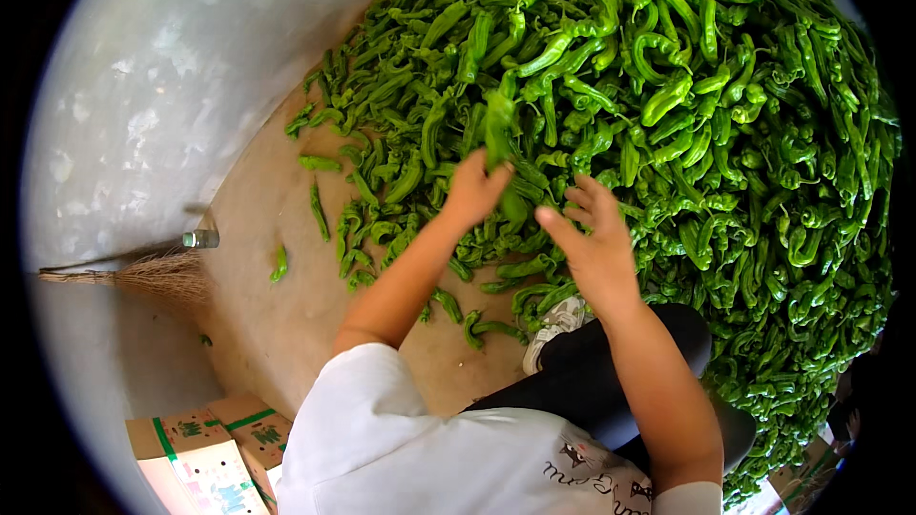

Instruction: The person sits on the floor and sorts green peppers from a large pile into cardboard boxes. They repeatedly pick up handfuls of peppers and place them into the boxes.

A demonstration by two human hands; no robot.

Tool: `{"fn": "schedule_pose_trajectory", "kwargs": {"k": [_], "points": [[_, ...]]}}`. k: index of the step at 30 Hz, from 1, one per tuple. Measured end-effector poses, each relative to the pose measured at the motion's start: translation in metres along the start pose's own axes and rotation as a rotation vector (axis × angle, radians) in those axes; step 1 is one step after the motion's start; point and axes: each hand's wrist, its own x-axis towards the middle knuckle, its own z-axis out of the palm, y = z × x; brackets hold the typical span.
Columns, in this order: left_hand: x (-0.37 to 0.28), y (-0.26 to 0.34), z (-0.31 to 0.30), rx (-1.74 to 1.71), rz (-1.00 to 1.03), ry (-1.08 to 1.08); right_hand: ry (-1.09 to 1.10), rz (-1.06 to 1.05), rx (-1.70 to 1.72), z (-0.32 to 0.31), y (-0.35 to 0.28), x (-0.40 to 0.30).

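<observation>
A large heap of long green peppers fills the floor before me, up and to the right. My left hand, at the near side of the heap, grips one or more green peppers, blurred by motion; how many cannot be told. Close by on the right, my right hand has its fingers spread and nothing visible in its grasp. It hovers over the heap's near edge, and whether the fingertips touch the peppers beneath is unclear.
Loose peppers lie on the brown floor left of the heap. A twig broom and a small can-like container are by the grey wall. Printed cardboard boxes stand at lower left. My shoe touches the heap's edge.
</observation>
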Motion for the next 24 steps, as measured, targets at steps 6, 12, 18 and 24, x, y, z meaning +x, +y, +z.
{"fn": "schedule_pose_trajectory", "kwargs": {"k": [6,12,18,24], "points": [[0.068,0.039,0.02,0.141,0.271,0.184,-0.061,0.351,0.564,0.01,0.036,0.038],[0.175,0.011,0.074,0.681,0.176,-0.029,-0.01,0.257,0.643,-0.01,0.03,0.044],[0.118,0.047,0.049,0.526,-0.075,-0.035,0.19,0.23,0.504,-0.023,0.03,0.063],[0.016,0.099,0.006,0.15,0.259,-0.276,0.086,0.143,0.617,-0.022,0.031,0.068]]}}
